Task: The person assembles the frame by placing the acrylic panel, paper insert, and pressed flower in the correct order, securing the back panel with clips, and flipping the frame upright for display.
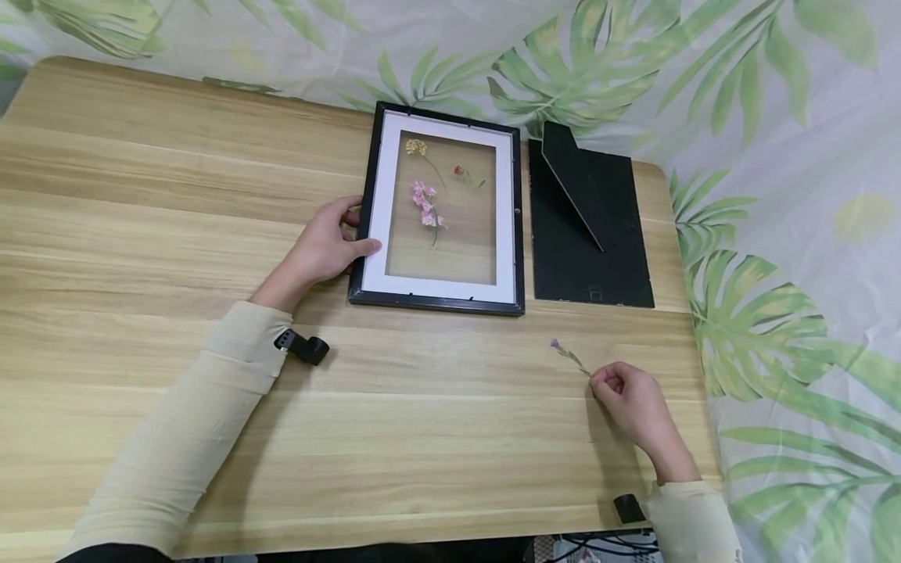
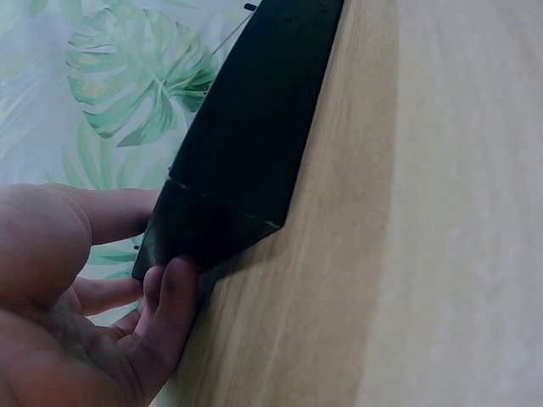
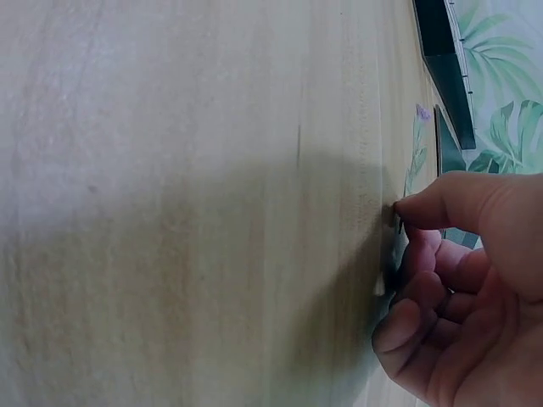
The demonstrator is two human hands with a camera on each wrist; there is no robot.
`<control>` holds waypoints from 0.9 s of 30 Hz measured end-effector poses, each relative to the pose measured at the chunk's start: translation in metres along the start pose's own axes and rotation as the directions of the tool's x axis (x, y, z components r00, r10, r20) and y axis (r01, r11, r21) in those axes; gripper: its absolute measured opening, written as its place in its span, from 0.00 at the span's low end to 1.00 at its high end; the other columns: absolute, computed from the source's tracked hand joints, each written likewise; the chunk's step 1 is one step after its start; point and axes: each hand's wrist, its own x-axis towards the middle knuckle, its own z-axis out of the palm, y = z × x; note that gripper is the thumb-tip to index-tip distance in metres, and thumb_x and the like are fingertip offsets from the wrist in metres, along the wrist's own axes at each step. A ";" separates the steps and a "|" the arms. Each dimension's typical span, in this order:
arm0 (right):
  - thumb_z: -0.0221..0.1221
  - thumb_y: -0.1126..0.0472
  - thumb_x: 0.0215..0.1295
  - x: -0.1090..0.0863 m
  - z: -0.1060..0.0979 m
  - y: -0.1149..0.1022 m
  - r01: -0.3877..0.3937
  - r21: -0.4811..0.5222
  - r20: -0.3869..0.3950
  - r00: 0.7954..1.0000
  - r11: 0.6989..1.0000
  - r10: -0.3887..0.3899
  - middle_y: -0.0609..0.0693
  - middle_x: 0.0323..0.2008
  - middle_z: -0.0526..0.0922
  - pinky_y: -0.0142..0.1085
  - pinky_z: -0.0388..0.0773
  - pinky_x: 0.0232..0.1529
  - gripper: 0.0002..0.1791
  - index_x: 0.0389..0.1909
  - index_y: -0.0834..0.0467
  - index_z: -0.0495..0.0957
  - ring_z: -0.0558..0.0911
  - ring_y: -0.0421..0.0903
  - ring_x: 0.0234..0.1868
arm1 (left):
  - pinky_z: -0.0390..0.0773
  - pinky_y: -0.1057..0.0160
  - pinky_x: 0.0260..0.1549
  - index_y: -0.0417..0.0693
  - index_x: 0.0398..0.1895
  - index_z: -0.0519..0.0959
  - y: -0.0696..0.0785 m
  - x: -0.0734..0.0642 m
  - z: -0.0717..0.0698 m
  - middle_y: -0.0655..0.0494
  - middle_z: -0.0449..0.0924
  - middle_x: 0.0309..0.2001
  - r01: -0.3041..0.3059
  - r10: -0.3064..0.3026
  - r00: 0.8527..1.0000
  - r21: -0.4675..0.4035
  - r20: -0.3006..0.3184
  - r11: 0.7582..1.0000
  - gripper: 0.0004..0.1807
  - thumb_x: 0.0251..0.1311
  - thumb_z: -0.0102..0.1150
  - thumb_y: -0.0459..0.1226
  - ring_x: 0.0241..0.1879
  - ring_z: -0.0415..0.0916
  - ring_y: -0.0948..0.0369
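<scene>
In the head view my left hand (image 1: 325,241) grips the left side of a black picture frame (image 1: 436,303), thumb over the edge onto the white mat (image 1: 442,288). In the left wrist view its fingers (image 2: 174,309) curl against the frame's black corner (image 2: 212,220). Behind the mat's window lie a pink flower sprig (image 1: 425,205), a yellow flower cluster (image 1: 416,147) and a small red flower (image 1: 459,170). Over the table's right part, my right hand (image 1: 633,403) pinches the stem end of a dried purple flower sprig (image 1: 568,356) between thumb and fingertips, blossom pointing away.
Right of the frame lies a black backing board (image 1: 619,274) with its easel stand (image 1: 570,188) raised. A leaf-print cloth (image 1: 774,313) borders the wooden table (image 1: 141,203) at the back and right. Cables (image 1: 598,543) show below the front edge.
</scene>
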 end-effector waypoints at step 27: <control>0.63 0.70 0.67 0.009 0.005 -0.005 -0.050 0.615 0.032 0.999 0.787 0.038 0.60 0.34 0.86 0.38 0.86 0.38 0.12 0.44 0.75 0.77 0.87 0.45 0.32 | 0.79 0.59 0.35 0.41 0.79 0.53 0.000 -0.001 0.001 0.37 0.69 0.59 0.008 -0.008 1.000 -0.003 -0.004 1.000 0.44 0.64 0.66 0.33 0.48 0.71 0.49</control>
